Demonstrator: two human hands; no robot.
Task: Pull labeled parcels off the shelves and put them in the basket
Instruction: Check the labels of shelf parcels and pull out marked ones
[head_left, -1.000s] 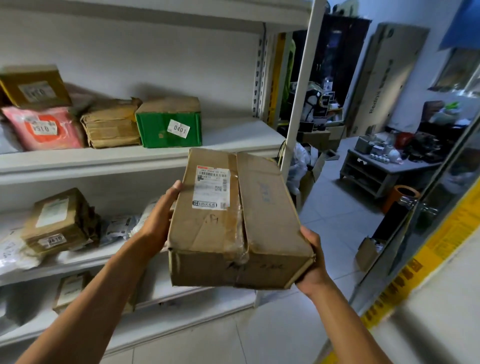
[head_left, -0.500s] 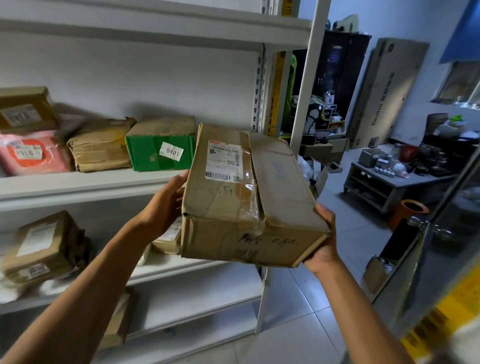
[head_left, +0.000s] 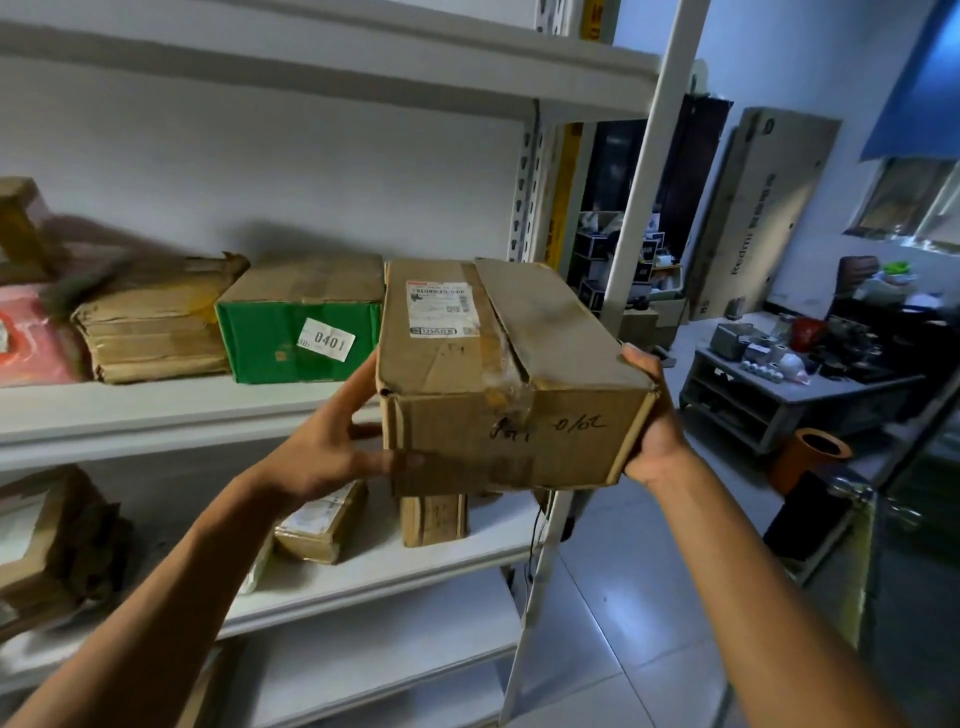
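Right now, in the head view, we hold the cardboard parcel (head_left: 498, 374) in mid-air in front of the shelves (head_left: 171, 415), level with the middle shelf and just beside the green box (head_left: 298, 327) marked 0401, which sits at 9 o'clock from it. Our left hand (head_left: 332, 441) is curled around the lower near corner, thumb on the front face and fingers out of sight underneath; our right hand (head_left: 652, 421) cups the right end, fingers wrapped over the top edge. Both hands grip only at the ends, so the parcel's middle hangs unsupported, and we judge that the torn, tape-patched seam along the top could give way if we squeeze harder. The far end of the parcel sits close to the green box and the shelf edge, so swinging it leftward might knock that box askew. At 3 o'clock the white shelf post (head_left: 644, 208) stands near, and a quick turn toward the room could clip it. The basket is not in view, so we cannot tell how far we must carry this, and a long carry with end-only support raises the chance of a slip
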